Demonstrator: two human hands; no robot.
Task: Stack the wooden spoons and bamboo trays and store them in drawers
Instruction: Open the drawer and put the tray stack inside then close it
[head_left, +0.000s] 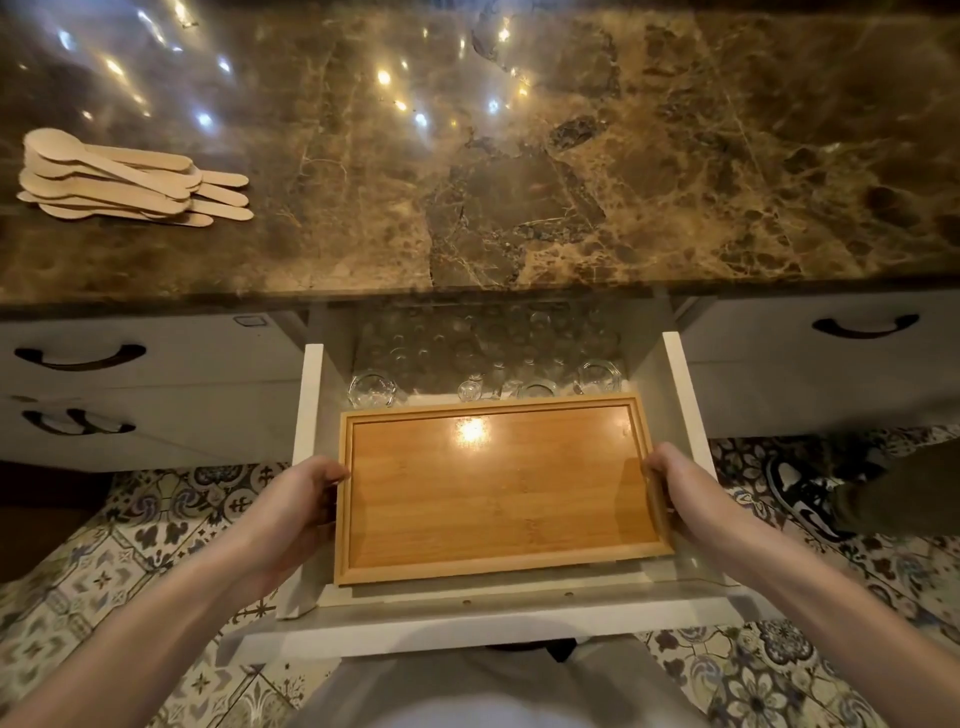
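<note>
Glossy brown marble worktop (519, 182); pale matt wooden spoons (130, 179); smooth, shiny bamboo tray (493, 488); white painted drawer (685, 395); clear glass jars (371, 389).

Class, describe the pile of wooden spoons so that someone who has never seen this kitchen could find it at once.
Start at the brown marble countertop above the white drawers. Follow it to its far left end, away from the open drawer where both hands hold a bamboo tray. The wooden spoons lie there: a pale, loose stack, bowls pointing left, the only objects on the stone.
</note>
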